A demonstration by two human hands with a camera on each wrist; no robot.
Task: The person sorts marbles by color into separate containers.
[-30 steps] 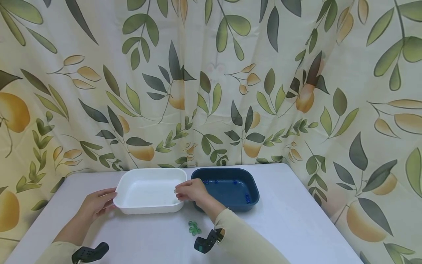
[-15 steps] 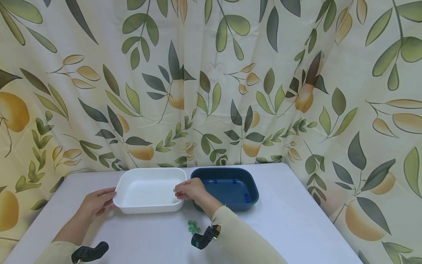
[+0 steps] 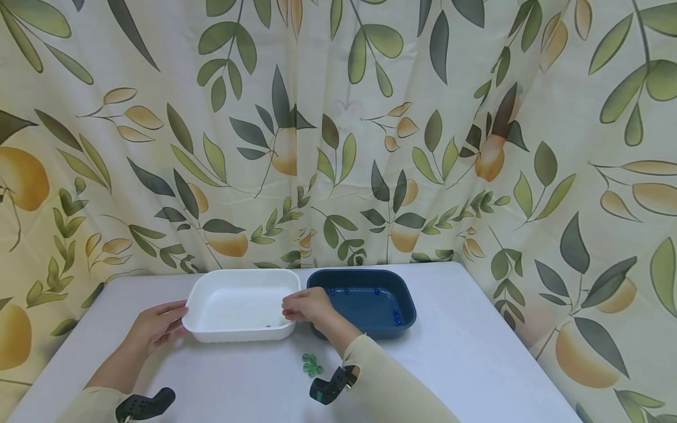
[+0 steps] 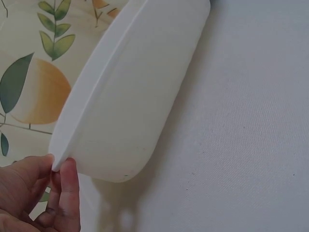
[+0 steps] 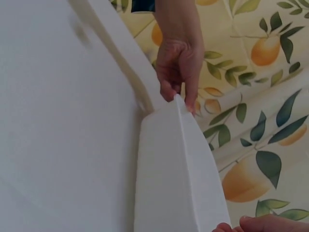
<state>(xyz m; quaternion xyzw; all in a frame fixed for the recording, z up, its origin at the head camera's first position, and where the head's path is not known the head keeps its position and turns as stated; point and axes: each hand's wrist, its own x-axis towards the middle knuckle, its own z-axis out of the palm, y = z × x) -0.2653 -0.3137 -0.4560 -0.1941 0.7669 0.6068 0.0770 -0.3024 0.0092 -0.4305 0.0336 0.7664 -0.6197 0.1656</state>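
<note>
My left hand [image 3: 153, 326] grips the left rim of a white plastic tray [image 3: 240, 339]; the left wrist view shows the thumb and fingers of this left hand [image 4: 46, 193] pinching the rim. My right hand [image 3: 307, 305] reaches over the tray's right end, fingertips loosely together, with nothing visible between them. Only the fingertips of the right hand [image 5: 260, 224] show at the bottom of the right wrist view. Inside the white tray, near its front wall, lies a tiny greyish piece [image 3: 268, 325], too small to identify.
Right of the white tray stands a dark blue tray [image 3: 359, 333] with several small blue beads [image 3: 396, 318] inside. A cluster of green glassy beads [image 3: 312, 365] lies in front on the white tabletop [image 3: 423, 382]. A patterned curtain [image 3: 338, 147] hangs behind.
A pale bit at my right fingertips is gone from there, and a tiny piece now shows on the white tray's floor. My left hand keeps its grip; the trays stay put.
</note>
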